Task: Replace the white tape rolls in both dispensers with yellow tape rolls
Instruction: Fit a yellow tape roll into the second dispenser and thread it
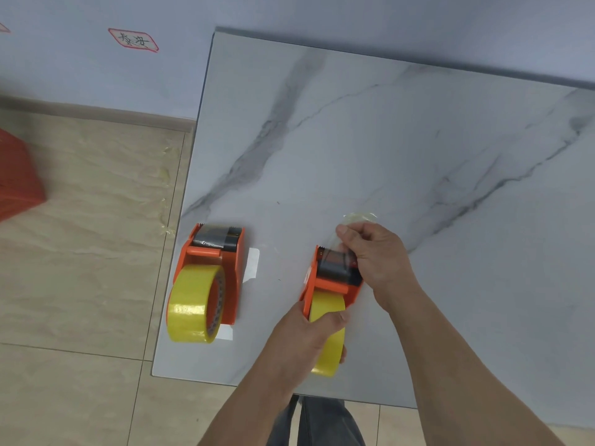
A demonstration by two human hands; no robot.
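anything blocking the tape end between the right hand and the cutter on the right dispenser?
Nothing visible. The right hand pinches the loose tape end just above the right dispenser, whose cutter end is partly hidden by the fingers. The left hand steadies the yellow roll. The left dispenser stands apart, on the table.

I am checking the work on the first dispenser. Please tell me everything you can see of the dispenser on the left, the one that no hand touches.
The left dispenser is orange, looks like plastic, and lies near the left edge of the marble-look table. A yellow tape roll sits in its near end, towards the person. A dark roller part with a toothed cutter is at its far end. An orange bar crosses between them. It seems to rest partly on a white sheet. No hand touches it.
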